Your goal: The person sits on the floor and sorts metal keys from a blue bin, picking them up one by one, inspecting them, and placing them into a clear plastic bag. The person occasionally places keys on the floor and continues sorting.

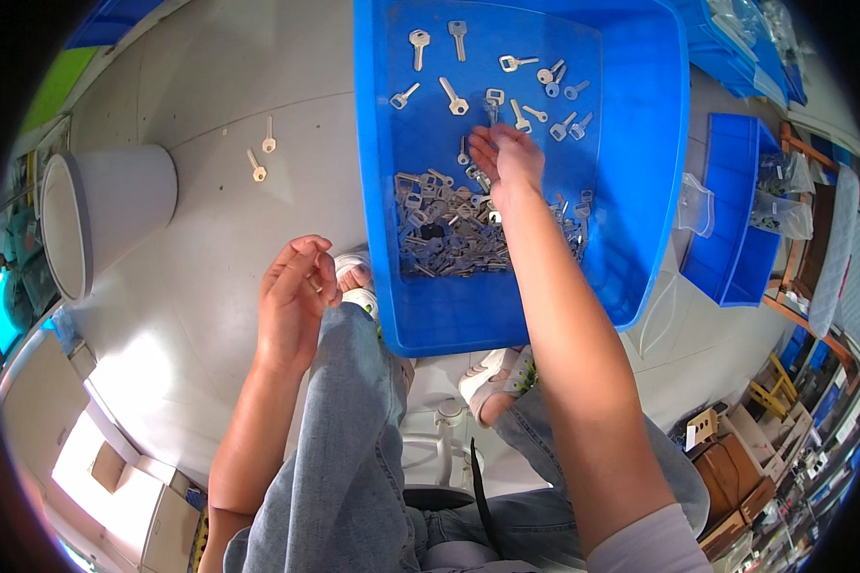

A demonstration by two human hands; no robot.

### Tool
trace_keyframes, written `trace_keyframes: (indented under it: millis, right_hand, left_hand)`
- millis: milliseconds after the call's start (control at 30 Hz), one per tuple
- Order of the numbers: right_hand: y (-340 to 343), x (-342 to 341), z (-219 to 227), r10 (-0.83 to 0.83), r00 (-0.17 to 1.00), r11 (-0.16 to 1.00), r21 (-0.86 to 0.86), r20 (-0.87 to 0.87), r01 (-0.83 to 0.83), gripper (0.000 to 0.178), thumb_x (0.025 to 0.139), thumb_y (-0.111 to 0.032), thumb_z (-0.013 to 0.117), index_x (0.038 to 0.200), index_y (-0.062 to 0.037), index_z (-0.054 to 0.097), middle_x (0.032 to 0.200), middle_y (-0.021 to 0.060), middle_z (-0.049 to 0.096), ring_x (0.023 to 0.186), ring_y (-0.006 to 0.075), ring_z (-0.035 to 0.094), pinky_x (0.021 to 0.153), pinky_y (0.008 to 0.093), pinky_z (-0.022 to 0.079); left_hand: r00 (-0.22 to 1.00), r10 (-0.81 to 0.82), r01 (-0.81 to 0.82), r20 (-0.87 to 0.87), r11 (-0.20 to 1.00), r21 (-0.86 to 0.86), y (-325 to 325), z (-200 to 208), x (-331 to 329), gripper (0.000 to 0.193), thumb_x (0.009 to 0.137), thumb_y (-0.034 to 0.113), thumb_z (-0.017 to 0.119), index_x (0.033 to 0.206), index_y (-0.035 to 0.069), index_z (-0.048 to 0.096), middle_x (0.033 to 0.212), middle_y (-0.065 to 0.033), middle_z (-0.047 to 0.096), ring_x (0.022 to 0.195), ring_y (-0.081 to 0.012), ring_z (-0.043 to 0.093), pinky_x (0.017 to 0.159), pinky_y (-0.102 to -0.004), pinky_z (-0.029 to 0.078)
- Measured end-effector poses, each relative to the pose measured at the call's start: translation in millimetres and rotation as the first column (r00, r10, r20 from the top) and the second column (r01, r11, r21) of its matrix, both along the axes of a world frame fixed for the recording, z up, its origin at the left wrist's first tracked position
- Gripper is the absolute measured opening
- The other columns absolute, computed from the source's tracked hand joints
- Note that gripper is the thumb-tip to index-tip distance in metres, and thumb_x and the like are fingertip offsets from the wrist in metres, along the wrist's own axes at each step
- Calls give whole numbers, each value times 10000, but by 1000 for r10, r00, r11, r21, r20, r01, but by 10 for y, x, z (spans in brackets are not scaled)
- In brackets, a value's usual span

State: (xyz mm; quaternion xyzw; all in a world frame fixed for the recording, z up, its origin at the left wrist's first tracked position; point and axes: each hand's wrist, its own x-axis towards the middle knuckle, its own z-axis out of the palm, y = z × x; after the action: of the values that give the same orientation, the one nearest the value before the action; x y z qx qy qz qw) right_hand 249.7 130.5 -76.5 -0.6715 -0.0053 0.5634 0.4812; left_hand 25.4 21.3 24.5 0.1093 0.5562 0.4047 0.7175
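Note:
A large blue plastic bin (384, 220) stands in front of my knees. Many metal key blanks (449, 244) lie heaped in its nearer half, while several single ones, such as a long key (452, 95), are spread over its far half. My right hand (511, 162) hangs over the bin between pile and spread keys, its fingers bent and a little apart, with nothing clearly held. Just beyond its fingertips is a key with a squarish head (494, 97). Beside my left knee, outside the bin, my left hand (294, 291) is raised, fingers loosely curled, thumb apart, no object visible in it.
Two keys, one with a pale head (259, 173), lie on the grey floor left of the bin. Farther left a white bucket (129, 205) lies tilted in view. To the right are a blue open tray (721, 215), plastic bags (784, 215) and crowded shelving.

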Motion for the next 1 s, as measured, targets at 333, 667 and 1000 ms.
trace_keyframes:
  millis: [333,667,1000]
  right_hand:
    - [-172,31,43,63,997,998,-6,35,-63,204,820,-26,516,1013,-5,451,836,160,615,616,205,625,480,264,495]
    - [-878,511,-156,656,462,695,-239,597,-678,127,752,-109,578,834,-21,619,745,92,647,639,188,621,577,290,474]
    - [-592,297,-149,564,158,673,-339,811,-657,194,721,-216,650,836,-63,620,822,91,626,764,260,612,632,360,471]
  left_hand:
    - [1000,-6,6,-9,1000,4,-7,-33,-39,198,912,252,422,943,79,511,686,20,497,578,-67,445,559,-220,376]
    - [999,-40,40,-2,999,-2,-40,-87,-46,198,908,251,421,941,79,514,703,23,482,604,-69,439,578,-220,371]
    - [996,75,-66,55,987,-147,-61,-180,-75,172,872,187,466,942,40,523,713,-8,491,600,-99,446,565,-233,373]
